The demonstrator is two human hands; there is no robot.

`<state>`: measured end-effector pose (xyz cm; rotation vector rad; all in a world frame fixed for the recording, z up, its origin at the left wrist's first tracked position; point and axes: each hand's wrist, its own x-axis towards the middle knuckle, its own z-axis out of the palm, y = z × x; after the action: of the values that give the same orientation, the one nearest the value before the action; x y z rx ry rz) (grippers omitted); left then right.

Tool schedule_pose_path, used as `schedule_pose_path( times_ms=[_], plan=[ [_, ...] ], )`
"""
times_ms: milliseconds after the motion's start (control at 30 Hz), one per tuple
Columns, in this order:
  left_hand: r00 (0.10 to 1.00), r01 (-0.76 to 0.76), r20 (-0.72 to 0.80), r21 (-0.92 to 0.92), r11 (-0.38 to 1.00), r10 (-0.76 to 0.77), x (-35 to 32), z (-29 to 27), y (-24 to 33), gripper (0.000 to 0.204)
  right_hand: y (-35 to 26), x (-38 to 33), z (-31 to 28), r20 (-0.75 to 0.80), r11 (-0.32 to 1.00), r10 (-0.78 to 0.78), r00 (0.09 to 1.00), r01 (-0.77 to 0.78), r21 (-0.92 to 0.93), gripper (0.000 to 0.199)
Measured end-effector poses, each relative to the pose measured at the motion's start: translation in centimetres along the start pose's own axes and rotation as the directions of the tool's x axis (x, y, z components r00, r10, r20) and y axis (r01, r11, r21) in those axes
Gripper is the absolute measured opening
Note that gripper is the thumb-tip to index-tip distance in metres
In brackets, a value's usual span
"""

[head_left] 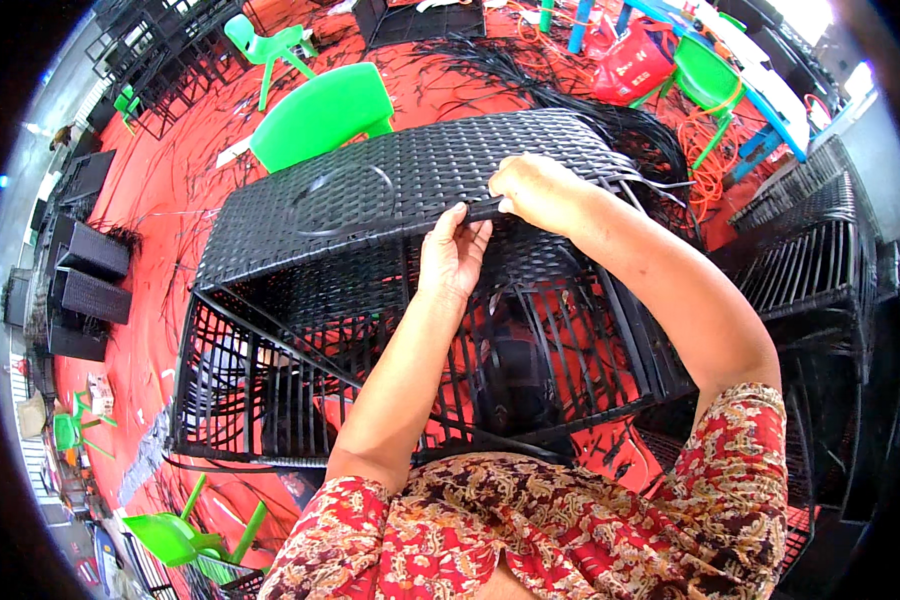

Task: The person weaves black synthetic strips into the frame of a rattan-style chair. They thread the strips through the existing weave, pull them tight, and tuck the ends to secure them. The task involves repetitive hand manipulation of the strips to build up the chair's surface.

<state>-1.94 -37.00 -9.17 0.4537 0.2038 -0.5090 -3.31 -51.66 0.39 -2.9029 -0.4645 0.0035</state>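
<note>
A large black woven wicker furniture piece (370,190) lies in front of me, its top densely woven and its near side made of open frame and bare strips. At its near top edge, my left hand (453,250) pinches a short black strip (485,210) between thumb and fingers. My right hand (535,190), closed in a fist just to the right, grips the other end of that strip. Loose strip ends (660,185) stick out at the right end of the weave. Whatever lies inside my right fist is hidden.
Beyond the piece stands a green plastic chair (325,115). A heap of loose black strips (610,110) lies at the back right, near a red bag (635,65) and a blue-legged table (760,150). Another woven piece (810,250) stands close on my right. Strip scraps litter the red floor (150,290).
</note>
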Motion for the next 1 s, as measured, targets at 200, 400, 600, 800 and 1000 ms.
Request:
schedule_pose_path(
  times_ms=[200, 400, 600, 800, 1000],
  plan=[
    [0.986, 0.031, 0.162, 0.02, 0.999, -0.033, -0.6, -0.5, -1.5, 0.003, -1.5, 0.7, -0.3, -0.133, 0.923, -0.221, 0.966, 0.163, -0.348, 0.012],
    [0.983, 0.11, 0.153, -0.073, 0.991, -0.097, 0.2, -0.3, -2.0, 0.008, 1.1, -0.5, -3.4, -0.024, 0.988, 0.145, 0.989, -0.144, 0.05, 0.011],
    [0.981, 0.107, 0.169, -0.074, 0.992, -0.093, 0.6, 0.2, -2.2, 0.014, 0.8, -0.4, -3.1, 0.243, 0.825, 0.282, 0.928, -0.364, 0.433, 0.008],
    [0.972, 0.134, 0.208, -0.099, 0.986, -0.111, 0.4, 1.0, -2.5, 0.02, 1.7, -0.1, -1.9, 0.258, 0.472, 0.22, 0.941, -0.334, 0.816, 0.015],
    [0.97, 0.114, 0.225, -0.114, 0.987, -0.086, 0.7, 0.5, -2.9, 0.02, 2.4, -0.2, -0.6, 0.22, 0.394, 0.207, 0.953, -0.287, 0.873, 0.02]
  ],
)
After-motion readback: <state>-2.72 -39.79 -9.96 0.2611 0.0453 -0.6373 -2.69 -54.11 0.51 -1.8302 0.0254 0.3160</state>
